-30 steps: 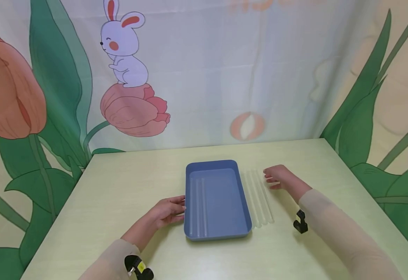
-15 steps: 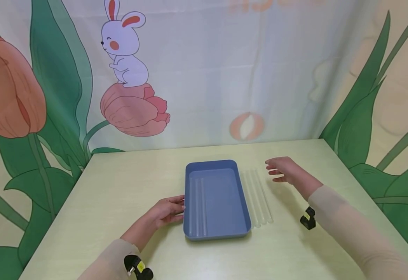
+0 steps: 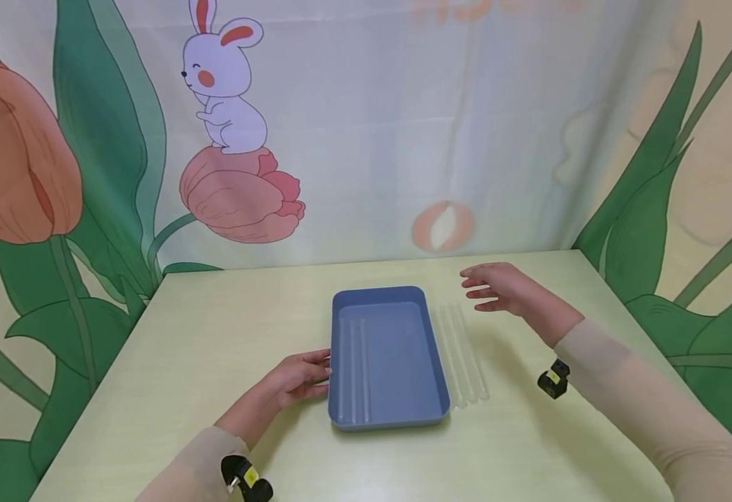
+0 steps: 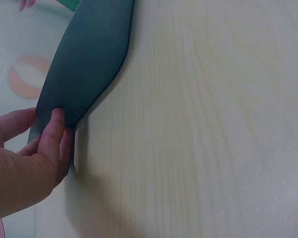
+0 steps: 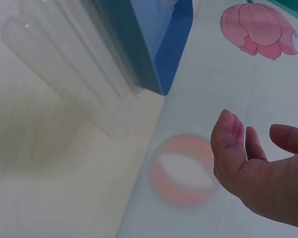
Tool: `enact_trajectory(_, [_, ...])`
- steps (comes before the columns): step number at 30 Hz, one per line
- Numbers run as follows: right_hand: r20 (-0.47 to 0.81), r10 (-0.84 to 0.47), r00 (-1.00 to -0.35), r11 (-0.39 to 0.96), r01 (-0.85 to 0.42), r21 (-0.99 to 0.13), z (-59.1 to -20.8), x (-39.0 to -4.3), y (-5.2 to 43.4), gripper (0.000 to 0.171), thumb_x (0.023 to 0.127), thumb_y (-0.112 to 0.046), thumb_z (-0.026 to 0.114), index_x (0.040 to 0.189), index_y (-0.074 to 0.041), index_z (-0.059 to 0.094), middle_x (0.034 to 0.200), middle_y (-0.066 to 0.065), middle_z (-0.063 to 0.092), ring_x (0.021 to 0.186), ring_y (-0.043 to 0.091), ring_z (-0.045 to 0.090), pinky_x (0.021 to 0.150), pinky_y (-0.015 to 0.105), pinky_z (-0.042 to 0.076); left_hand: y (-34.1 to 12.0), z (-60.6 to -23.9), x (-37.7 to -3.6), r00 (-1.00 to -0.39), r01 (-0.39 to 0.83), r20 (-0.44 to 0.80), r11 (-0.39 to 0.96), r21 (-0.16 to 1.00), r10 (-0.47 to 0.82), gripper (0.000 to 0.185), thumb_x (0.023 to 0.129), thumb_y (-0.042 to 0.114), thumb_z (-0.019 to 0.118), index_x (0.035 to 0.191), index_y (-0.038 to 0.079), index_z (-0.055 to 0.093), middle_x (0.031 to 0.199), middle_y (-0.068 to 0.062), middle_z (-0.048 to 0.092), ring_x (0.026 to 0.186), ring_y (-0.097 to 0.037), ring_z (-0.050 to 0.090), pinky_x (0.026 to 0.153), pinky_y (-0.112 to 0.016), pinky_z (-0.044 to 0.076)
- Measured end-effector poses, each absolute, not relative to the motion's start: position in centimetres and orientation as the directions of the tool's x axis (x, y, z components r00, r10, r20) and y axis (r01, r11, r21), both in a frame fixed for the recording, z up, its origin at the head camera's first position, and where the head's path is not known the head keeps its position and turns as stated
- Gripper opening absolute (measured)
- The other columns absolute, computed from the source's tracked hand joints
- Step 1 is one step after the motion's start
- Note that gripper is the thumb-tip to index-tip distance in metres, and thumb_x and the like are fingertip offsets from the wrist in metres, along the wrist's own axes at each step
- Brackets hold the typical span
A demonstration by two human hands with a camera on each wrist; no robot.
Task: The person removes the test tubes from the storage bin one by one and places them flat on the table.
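My left hand (image 3: 293,380) touches the left side of the blue rectangular tray (image 3: 406,362), its fingers fairly straight against the outer wall. The left wrist view shows those fingers (image 4: 54,131) on the wall near a corner. Clear test tubes (image 3: 355,369) lie lengthwise along the left side inside the tray. Several more clear test tubes (image 3: 463,359) lie side by side on the table, just right of the tray. Above the table near their far ends, my right hand (image 3: 496,287) is raised with loose fingers and nothing in it. Rounded tube ends (image 5: 20,27) show in the right wrist view.
The pale wooden table (image 3: 228,321) extends on both sides of the tray. A printed curtain (image 3: 360,139) with a rabbit and tulips hangs along the back edge. A black wrist camera (image 3: 554,380) is strapped to the right sleeve, another (image 3: 247,480) to the left.
My right hand has lifted away from the tubes on the table, first rightward, then farther back and slightly left. The left hand stays at the tray's side; the tubes lie as before.
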State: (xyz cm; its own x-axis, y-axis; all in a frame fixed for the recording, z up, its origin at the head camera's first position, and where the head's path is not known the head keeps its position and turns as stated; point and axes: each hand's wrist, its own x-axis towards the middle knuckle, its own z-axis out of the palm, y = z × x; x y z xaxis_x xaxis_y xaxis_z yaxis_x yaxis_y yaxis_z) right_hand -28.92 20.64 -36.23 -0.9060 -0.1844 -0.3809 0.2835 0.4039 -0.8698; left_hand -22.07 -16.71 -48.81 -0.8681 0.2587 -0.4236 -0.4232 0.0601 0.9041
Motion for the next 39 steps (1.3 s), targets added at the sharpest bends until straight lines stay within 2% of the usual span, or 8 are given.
enact_trajectory(6, [-0.396, -0.240, -0.886, 0.371, 0.293, -0.881, -35.1, -28.9, 19.1, 0.053, 0.107, -0.028, 0.048, 0.152, 0.000, 0.043, 0.124, 0.004, 0.060, 0.100, 0.010, 0.062, 0.083, 0.023, 0.057, -16.7, -48.8, -22.2, -0.864, -0.426, -0.426, 0.060, 0.903, 0.269, 0.061, 0.099, -0.003, 0.052, 0.157, -0.006, 0.032, 0.161, -0.029, 0.037, 0.107, -0.010, 0.066, 0.083, -0.024, 0.059])
enact_trajectory(14, [-0.409, -0.336, -0.848, 0.389, 0.270, -0.881, -34.8, -29.3, 17.0, 0.052, 0.108, -0.028, 0.046, 0.152, -0.001, 0.043, 0.134, 0.009, 0.059, 0.098, 0.008, 0.063, 0.082, 0.023, 0.058, -16.8, -48.8, -22.2, -0.865, -0.423, -0.419, 0.051, 0.905, 0.275, 0.061, 0.099, -0.004, 0.052, 0.156, -0.007, 0.032, 0.160, -0.028, 0.040, 0.102, -0.008, 0.066, 0.083, -0.024, 0.058])
enact_trajectory(17, [-0.420, -0.365, -0.831, 0.401, 0.267, -0.876, -35.0, -29.5, 16.1, 0.053, 0.107, -0.028, 0.049, 0.151, 0.000, 0.043, 0.135, 0.010, 0.059, 0.101, 0.010, 0.064, 0.082, 0.023, 0.058, -16.7, -48.8, -22.2, -0.864, -0.426, -0.424, 0.055, 0.903, 0.272, 0.061, 0.099, -0.004, 0.052, 0.156, -0.007, 0.032, 0.160, -0.029, 0.039, 0.104, -0.009, 0.066, 0.083, -0.024, 0.059])
enact_trajectory(20, [-0.436, -0.394, -0.809, 0.409, 0.270, -0.872, -35.3, -29.6, 15.1, 0.052, 0.107, -0.026, 0.049, 0.151, 0.001, 0.043, 0.143, 0.015, 0.055, 0.118, 0.020, 0.062, 0.083, 0.023, 0.058, -16.6, -48.7, -22.1, -0.863, -0.429, -0.428, 0.060, 0.901, 0.268, 0.060, 0.099, -0.003, 0.052, 0.156, -0.007, 0.032, 0.160, -0.029, 0.039, 0.107, -0.010, 0.066, 0.084, -0.024, 0.059])
enact_trajectory(23, [-0.450, -0.426, -0.785, 0.415, 0.272, -0.868, -35.8, -29.9, 14.3, 0.051, 0.108, -0.023, 0.047, 0.152, 0.002, 0.041, 0.155, 0.022, 0.046, 0.137, 0.033, 0.053, 0.085, 0.024, 0.057, -16.6, -48.7, -22.1, -0.861, -0.430, -0.431, 0.066, 0.901, 0.271, 0.061, 0.100, -0.003, 0.051, 0.157, -0.006, 0.032, 0.161, -0.029, 0.038, 0.109, -0.010, 0.066, 0.084, -0.024, 0.059])
enact_trajectory(26, [-0.466, -0.438, -0.769, 0.419, 0.284, -0.862, -36.4, -30.2, 13.4, 0.052, 0.107, -0.022, 0.047, 0.153, 0.002, 0.041, 0.160, 0.024, 0.041, 0.145, 0.037, 0.046, 0.091, 0.028, 0.057, -16.7, -48.7, -22.1, -0.862, -0.427, -0.428, 0.064, 0.902, 0.272, 0.061, 0.100, -0.003, 0.052, 0.157, -0.006, 0.032, 0.160, -0.029, 0.038, 0.110, -0.011, 0.066, 0.085, -0.025, 0.059])
enact_trajectory(33, [-0.500, -0.442, -0.744, 0.433, 0.312, -0.846, -37.9, -30.9, 11.1, 0.052, 0.106, -0.020, 0.051, 0.153, 0.001, 0.042, 0.161, 0.023, 0.040, 0.145, 0.036, 0.047, 0.115, 0.045, 0.047, -16.8, -48.5, -22.0, -0.864, -0.424, -0.425, 0.063, 0.903, 0.270, 0.061, 0.099, -0.003, 0.052, 0.157, -0.007, 0.032, 0.161, -0.029, 0.038, 0.110, -0.011, 0.066, 0.085, -0.024, 0.059])
enact_trajectory(39, [-0.541, -0.416, -0.731, 0.432, 0.364, -0.825, -39.6, -31.2, 9.3, 0.048, 0.105, -0.015, 0.052, 0.149, 0.001, 0.047, 0.158, 0.022, 0.045, 0.128, 0.029, 0.059, 0.108, 0.042, 0.051, -16.7, -48.6, -21.9, -0.863, -0.428, -0.428, 0.060, 0.902, 0.269, 0.061, 0.099, -0.003, 0.052, 0.157, -0.007, 0.032, 0.161, -0.029, 0.037, 0.112, -0.012, 0.066, 0.086, -0.025, 0.060])
